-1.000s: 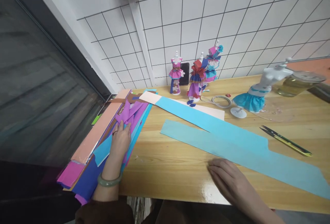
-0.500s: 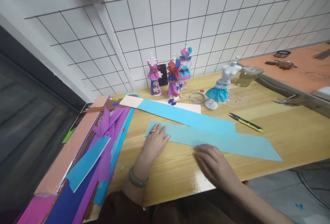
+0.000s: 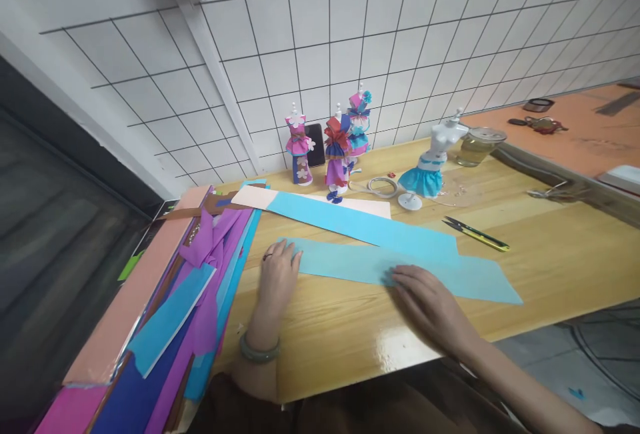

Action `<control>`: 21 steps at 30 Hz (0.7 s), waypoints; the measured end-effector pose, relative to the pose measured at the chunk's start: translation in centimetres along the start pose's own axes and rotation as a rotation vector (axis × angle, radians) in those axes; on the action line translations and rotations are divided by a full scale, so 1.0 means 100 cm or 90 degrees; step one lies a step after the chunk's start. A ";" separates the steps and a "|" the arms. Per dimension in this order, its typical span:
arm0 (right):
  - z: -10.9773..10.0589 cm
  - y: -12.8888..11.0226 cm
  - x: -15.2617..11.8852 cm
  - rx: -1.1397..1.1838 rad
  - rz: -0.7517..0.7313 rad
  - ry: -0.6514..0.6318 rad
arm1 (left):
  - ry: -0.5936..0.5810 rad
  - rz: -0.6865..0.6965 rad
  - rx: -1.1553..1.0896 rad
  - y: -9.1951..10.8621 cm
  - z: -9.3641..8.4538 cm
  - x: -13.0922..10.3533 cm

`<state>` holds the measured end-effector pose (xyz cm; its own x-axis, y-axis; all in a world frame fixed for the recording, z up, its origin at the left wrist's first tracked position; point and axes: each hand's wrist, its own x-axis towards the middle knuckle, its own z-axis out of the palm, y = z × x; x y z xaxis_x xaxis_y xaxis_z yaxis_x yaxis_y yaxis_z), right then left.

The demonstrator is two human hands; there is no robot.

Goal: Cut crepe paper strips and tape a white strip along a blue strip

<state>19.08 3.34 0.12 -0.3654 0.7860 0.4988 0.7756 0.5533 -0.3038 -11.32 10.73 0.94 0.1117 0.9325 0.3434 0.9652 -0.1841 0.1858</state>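
Observation:
A long pale teal strip of crepe paper point(image 3: 345, 262) lies across the wooden table. My left hand point(image 3: 280, 273) rests on its left end, fingers stretched out and lying flat, a ring on one finger and a bangle on the wrist. Near the middle of the strip, my right hand point(image 3: 433, 301) touches the lower edge with extended fingertips; its thumb is partly hidden. Just behind lies a brighter blue strip point(image 3: 350, 223), partly overlapped by the teal one at its right end. Yellow-handled thread snips point(image 3: 475, 233) lie to the right.
Dressed miniature mannequins point(image 3: 299, 144) stand by the tiled wall. A white mannequin in a blue skirt point(image 3: 423, 177) stands further right, near a cup of yellowish liquid point(image 3: 477, 147) and a wire coil point(image 3: 383, 187). Coloured paper point(image 3: 145, 281) is piled along the left side.
The teal strip has shifted left together with my left hand. My right hand has moved slightly to the right and up along the strip's edge.

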 end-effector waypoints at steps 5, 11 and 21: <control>-0.024 0.061 0.006 -0.133 0.095 -0.054 | 0.022 -0.141 0.046 -0.017 -0.003 0.003; -0.033 0.115 -0.006 -0.215 0.088 -0.151 | 0.009 -0.225 0.063 -0.025 0.001 0.002; -0.037 0.112 -0.002 -0.182 0.066 -0.182 | 0.046 -0.198 -0.092 -0.032 0.011 0.005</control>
<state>29.78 8.34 -0.41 -0.3748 0.9006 0.2203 0.9126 0.4002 -0.0835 -14.08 12.17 -0.52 -0.2047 0.9274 0.3132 0.9064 0.0587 0.4183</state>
